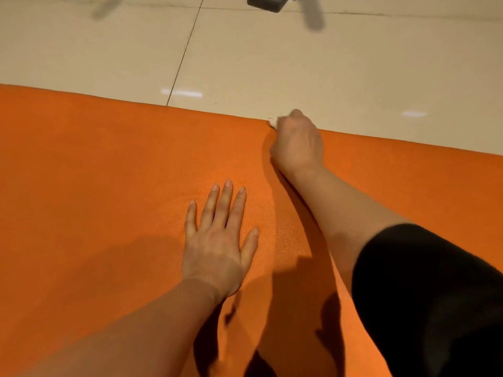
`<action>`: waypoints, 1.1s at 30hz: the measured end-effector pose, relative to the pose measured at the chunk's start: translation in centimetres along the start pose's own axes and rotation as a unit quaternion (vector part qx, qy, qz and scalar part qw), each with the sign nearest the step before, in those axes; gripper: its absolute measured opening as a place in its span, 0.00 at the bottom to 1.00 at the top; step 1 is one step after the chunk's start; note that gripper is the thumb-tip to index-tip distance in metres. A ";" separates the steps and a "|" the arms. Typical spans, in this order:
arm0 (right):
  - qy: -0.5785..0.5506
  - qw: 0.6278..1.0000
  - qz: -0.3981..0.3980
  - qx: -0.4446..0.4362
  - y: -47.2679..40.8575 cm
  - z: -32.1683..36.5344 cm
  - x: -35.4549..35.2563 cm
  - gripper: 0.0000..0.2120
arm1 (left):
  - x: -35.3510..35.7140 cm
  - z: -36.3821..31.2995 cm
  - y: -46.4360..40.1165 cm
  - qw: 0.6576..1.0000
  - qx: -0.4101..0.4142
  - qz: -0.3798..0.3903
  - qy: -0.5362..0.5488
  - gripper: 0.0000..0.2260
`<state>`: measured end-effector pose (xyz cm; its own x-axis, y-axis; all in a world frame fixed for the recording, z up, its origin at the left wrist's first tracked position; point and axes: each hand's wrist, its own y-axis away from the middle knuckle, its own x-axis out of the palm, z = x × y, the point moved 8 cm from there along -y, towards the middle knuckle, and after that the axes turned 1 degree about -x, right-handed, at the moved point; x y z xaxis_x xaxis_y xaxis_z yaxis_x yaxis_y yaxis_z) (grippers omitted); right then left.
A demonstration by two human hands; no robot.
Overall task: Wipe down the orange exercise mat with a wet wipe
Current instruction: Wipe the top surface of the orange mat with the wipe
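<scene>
The orange exercise mat (95, 172) lies flat and fills most of the view. My left hand (217, 240) rests palm down on the mat near its middle, fingers straight and spread. My right hand (298, 141) reaches to the mat's far edge, fingers curled around a wet wipe (272, 121). Only a small white bit of the wipe shows beside the knuckles; the hand hides the rest. A faint damp sheen shows on the mat between the two arms.
Beyond the mat's far edge lies a beige tiled floor (299, 58). A dark grey object (268, 2) sits at the top edge of the view, with blurred grey shapes beside it. A black sleeve (424, 295) covers my right upper arm.
</scene>
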<state>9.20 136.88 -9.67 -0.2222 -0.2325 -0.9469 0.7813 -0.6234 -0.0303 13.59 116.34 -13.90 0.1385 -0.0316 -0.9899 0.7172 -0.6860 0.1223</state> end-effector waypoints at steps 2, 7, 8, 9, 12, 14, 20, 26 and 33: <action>0.007 0.998 -0.022 0.063 0.3 -1.5 -0.5 0.12 | 0.0 -0.1 -0.2 1.000 0.003 -0.007 0.002 0.30; -0.046 0.999 0.022 0.001 -0.1 4.3 1.4 0.13 | 0.2 0.0 -0.2 1.000 0.000 -0.009 0.000 0.29; -0.045 0.998 0.028 -0.020 -0.2 4.7 1.5 0.13 | 0.2 0.0 -0.1 1.000 0.000 -0.008 -0.003 0.29; -0.039 0.998 0.033 -0.035 -0.1 4.4 1.5 0.14 | 0.3 0.1 -0.1 1.000 0.000 -0.008 -0.004 0.29; 0.006 1.000 0.002 -0.020 0.9 0.7 0.4 0.16 | 0.2 0.1 -0.1 1.000 0.004 -0.005 -0.003 0.29; 0.006 0.999 -0.022 0.045 2.0 -1.0 -0.4 0.14 | 0.2 0.2 -0.4 1.000 0.005 -0.007 -0.003 0.30; -0.039 0.994 0.039 -0.094 2.8 6.0 1.9 0.16 | 0.4 0.1 -0.4 1.000 -0.002 0.004 -0.002 0.29; 0.012 0.999 -0.005 -0.030 3.5 0.2 0.1 0.16 | -0.2 0.0 -0.3 0.999 0.005 0.020 0.029 0.30; -0.021 0.990 0.081 -0.116 6.0 6.1 2.6 0.14 | -1.6 1.2 -0.8 0.982 0.024 0.087 0.164 0.32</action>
<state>9.73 128.01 -10.32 -0.1027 -0.3492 -0.9314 0.9209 -0.3874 0.0437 11.96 116.06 -12.52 0.4744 0.0778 -0.8769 0.6306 -0.7251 0.2768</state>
